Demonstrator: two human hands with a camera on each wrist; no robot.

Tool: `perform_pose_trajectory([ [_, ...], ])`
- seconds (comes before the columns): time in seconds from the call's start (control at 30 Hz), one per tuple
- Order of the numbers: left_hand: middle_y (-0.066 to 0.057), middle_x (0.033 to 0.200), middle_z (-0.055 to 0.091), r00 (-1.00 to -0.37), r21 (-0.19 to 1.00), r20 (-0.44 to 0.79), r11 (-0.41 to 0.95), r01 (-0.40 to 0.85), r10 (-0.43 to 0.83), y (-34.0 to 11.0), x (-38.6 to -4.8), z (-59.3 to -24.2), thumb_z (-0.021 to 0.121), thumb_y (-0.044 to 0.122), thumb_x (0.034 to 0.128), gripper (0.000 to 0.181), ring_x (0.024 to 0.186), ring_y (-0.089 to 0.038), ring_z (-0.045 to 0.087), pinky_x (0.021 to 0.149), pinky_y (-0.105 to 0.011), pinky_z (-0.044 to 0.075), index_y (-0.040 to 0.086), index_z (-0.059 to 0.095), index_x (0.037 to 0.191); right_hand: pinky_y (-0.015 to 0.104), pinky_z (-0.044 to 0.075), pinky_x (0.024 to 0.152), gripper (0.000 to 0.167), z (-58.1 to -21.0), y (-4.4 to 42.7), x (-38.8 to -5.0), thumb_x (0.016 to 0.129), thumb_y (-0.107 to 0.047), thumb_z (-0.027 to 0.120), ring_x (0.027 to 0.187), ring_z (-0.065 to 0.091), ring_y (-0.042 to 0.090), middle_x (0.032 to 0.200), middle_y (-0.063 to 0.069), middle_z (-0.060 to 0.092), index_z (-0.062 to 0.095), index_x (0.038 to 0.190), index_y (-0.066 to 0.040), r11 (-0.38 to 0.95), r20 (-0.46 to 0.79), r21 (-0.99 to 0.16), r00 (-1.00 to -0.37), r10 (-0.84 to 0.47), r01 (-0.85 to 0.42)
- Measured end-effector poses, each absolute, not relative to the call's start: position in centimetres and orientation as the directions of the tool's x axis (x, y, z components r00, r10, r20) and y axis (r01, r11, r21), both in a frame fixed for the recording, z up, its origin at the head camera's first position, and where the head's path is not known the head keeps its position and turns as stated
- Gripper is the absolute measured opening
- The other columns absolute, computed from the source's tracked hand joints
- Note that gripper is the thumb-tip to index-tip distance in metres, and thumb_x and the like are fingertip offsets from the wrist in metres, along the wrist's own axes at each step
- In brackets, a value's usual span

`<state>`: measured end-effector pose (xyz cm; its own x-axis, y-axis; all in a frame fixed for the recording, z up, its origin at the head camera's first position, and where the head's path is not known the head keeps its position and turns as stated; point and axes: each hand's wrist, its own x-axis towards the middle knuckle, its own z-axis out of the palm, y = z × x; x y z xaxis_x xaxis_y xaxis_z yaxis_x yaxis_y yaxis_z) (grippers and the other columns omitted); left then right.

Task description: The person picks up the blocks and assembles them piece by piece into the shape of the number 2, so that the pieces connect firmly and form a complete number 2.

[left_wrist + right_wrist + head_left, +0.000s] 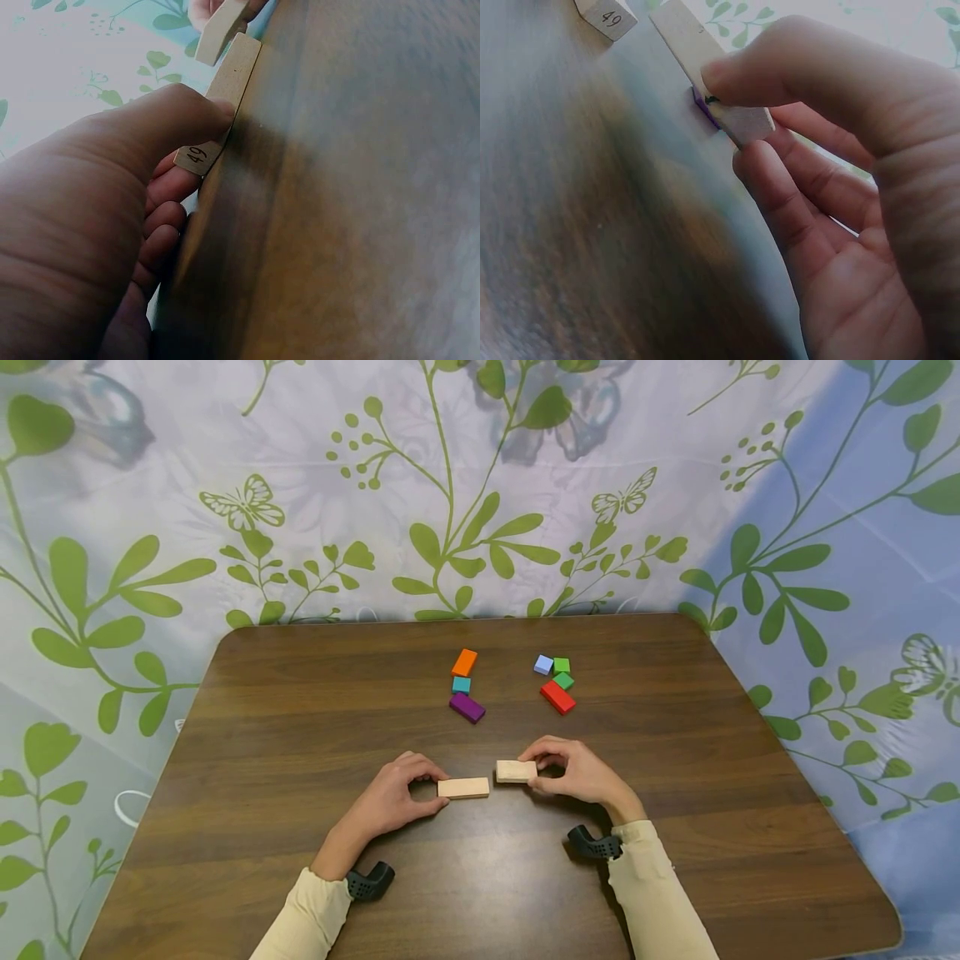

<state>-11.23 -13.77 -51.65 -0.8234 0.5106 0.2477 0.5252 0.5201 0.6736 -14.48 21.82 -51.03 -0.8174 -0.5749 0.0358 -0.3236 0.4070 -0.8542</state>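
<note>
In the head view, my left hand [397, 789] pinches the left end of a plain wooden block [463, 788] lying on the table, thumb on the near side. The left wrist view shows a "49" on that block's [238, 71] end face. To its right, my right hand [577, 768] grips a second plain wooden block [516, 771] between thumb and fingers. This second block [679, 37] looks slightly raised off the tabletop in the right wrist view. A narrow gap separates the two blocks.
Farther back on the brown table [315, 710] lie orange [464, 662], teal [461, 686] and purple [467, 707] blocks. Right of them sit light blue [543, 665], green [562, 666], darker green [563, 681] and red [557, 697] blocks. A leaf-patterned curtain [300, 510] hangs behind.
</note>
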Motion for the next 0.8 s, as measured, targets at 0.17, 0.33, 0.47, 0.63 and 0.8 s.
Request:
perform_pose_trajectory([
  [0.17,0.011,0.101,0.069,-0.822,0.675,0.247,0.518,0.526,0.512,-13.77,-11.28,-51.78,0.088,0.025,0.0839,0.024,0.093,-0.007,0.057,0.081,-0.029,0.052,0.022,0.076,0.105,0.026,0.054,0.088,0.031,-51.04,21.78,-14.46,0.088,-0.016,0.082,0.098,0.063,0.016,0.114,-0.005,0.069,0.073,0.116,-0.025,0.4,0.026,-0.858,-0.805,-0.593,-0.323],
  [0.33,0.011,0.101,0.069,-0.822,0.676,0.247,0.517,0.525,0.513,-13.79,-11.31,-51.75,0.088,0.025,0.0838,0.024,0.093,-0.007,0.057,0.081,-0.03,0.052,0.022,0.076,0.105,0.026,0.054,0.087,0.03,-50.88,21.66,-14.43,0.089,-0.017,0.082,0.098,0.062,0.015,0.114,-0.006,0.069,0.073,0.116,-0.025,0.401,0.02,-0.856,-0.796,-0.605,-0.326],
  [0.47,0.011,0.1,0.069,-0.822,0.676,0.248,0.517,0.526,0.513,-13.81,-11.33,-51.66,0.088,0.025,0.0837,0.024,0.093,-0.008,0.057,0.081,-0.03,0.052,0.022,0.076,0.104,0.026,0.053,0.088,0.029,-50.79,21.59,-14.43,0.089,-0.021,0.083,0.098,0.062,0.015,0.113,-0.007,0.069,0.074,0.116,-0.027,0.407,0.01,-0.853,-0.791,-0.611,-0.325],
  [0.63,0.011,0.1,0.069,-0.824,0.676,0.24,0.521,0.521,0.512,-13.79,-11.31,-51.63,0.088,0.025,0.0837,0.024,0.093,-0.007,0.057,0.081,-0.029,0.052,0.022,0.076,0.104,0.026,0.053,0.089,0.029,-50.66,21.5,-14.35,0.089,-0.024,0.083,0.1,0.062,0.015,0.114,-0.007,0.069,0.074,0.116,-0.028,0.411,-0.008,-0.855,-0.783,-0.622,-0.318],
  [0.8,0.01,0.101,0.069,-0.824,0.679,0.239,0.519,0.52,0.513,-13.79,-11.25,-51.55,0.088,0.025,0.0838,0.024,0.093,-0.008,0.057,0.081,-0.029,0.052,0.021,0.076,0.105,0.026,0.053,0.089,0.028,-50.64,21.39,-14.24,0.089,-0.024,0.083,0.099,0.063,0.016,0.113,-0.006,0.069,0.075,0.115,-0.027,0.402,-0.007,-0.859,-0.778,-0.628,-0.316],
])
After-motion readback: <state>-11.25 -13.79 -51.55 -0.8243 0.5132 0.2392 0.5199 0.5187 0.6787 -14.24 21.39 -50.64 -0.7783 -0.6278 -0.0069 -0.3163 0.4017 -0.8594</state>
